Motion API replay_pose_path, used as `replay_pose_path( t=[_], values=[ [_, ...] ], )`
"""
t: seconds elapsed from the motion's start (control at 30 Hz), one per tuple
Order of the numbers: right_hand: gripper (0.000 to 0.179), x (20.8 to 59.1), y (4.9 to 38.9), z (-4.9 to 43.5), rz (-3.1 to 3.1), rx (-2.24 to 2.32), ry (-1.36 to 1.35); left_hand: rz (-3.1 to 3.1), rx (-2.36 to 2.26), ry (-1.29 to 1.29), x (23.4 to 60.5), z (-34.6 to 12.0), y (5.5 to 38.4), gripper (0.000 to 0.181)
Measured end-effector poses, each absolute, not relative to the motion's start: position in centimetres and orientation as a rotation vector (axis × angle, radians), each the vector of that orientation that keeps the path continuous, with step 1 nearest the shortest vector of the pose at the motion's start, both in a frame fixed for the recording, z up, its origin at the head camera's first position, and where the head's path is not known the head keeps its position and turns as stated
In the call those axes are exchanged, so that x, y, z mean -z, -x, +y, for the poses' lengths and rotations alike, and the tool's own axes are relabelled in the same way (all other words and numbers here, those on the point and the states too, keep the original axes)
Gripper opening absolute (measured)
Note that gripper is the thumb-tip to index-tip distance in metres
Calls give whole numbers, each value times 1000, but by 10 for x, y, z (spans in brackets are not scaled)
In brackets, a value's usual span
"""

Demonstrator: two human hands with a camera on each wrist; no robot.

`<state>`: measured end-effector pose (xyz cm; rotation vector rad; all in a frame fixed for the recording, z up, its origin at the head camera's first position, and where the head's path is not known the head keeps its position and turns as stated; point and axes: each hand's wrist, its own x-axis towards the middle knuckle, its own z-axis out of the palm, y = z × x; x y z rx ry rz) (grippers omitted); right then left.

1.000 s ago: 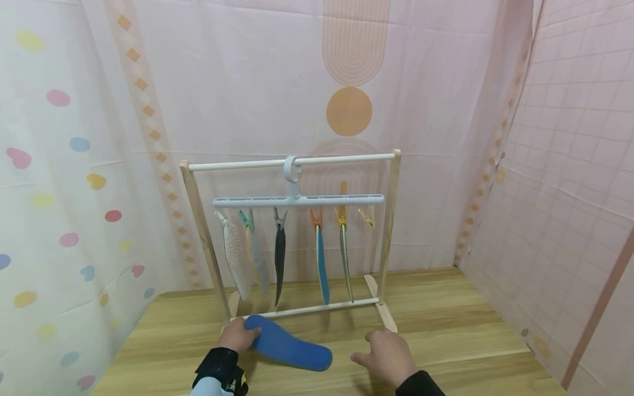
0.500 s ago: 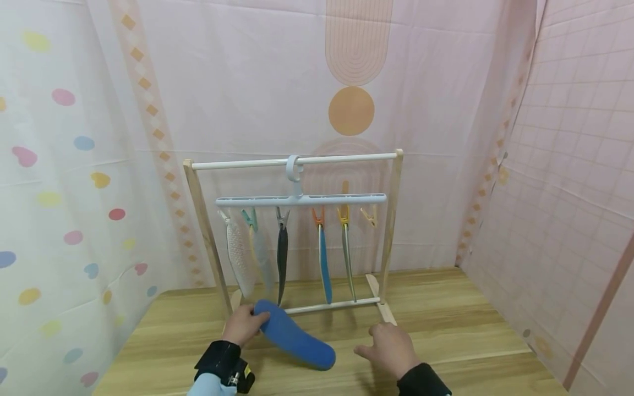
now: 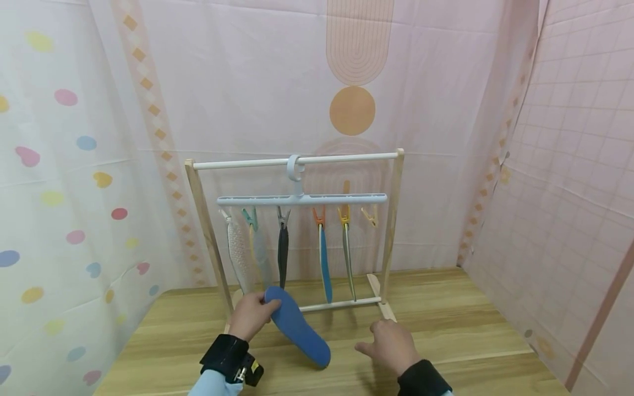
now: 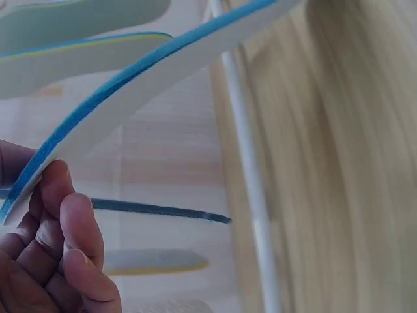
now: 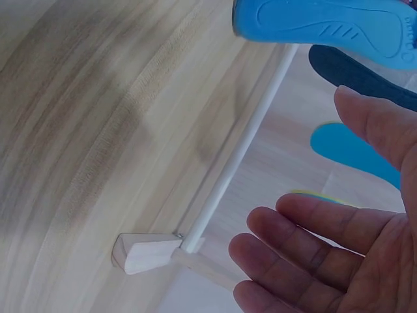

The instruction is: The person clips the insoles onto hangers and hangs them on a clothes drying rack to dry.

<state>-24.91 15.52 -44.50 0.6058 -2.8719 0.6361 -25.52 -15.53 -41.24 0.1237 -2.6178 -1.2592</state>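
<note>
My left hand (image 3: 249, 317) pinches one end of a blue insole (image 3: 299, 330), which slants down to the right above the table. In the left wrist view, thumb and fingertips grip the insole (image 4: 140, 78), seen edge-on with a pale lower face. My right hand (image 3: 391, 345) hovers right of it, fingers relaxed and holding nothing; the right wrist view shows its spread fingers and the insole's moulded underside (image 5: 326, 26). Ahead, a light blue hanger (image 3: 337, 199) carries clothespins gripping several insoles, among them a white textured one (image 3: 239, 253), a dark one (image 3: 283, 253) and a blue one (image 3: 324, 264).
The hanger hooks over the white top rod (image 3: 238, 164) of a wooden-sided rack (image 3: 391, 220) on the wood-grain table (image 3: 446, 319). A pale yellow clothespin (image 3: 369, 217) at the hanger's right end holds nothing. Patterned curtains (image 3: 426, 82) enclose the back and sides.
The left hand has raised the insole's pinched end and shifted it toward the rack and slightly right, so the insole hangs more steeply. The right hand has barely moved.
</note>
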Motion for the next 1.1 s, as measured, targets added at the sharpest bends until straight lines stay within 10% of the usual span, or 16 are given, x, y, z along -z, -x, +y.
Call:
replay_pose_path(
  t=[1.1],
  values=[
    [37,434,258,163,-2824,-606,-528,-2627,889,227,367,-101,241,17]
  ],
)
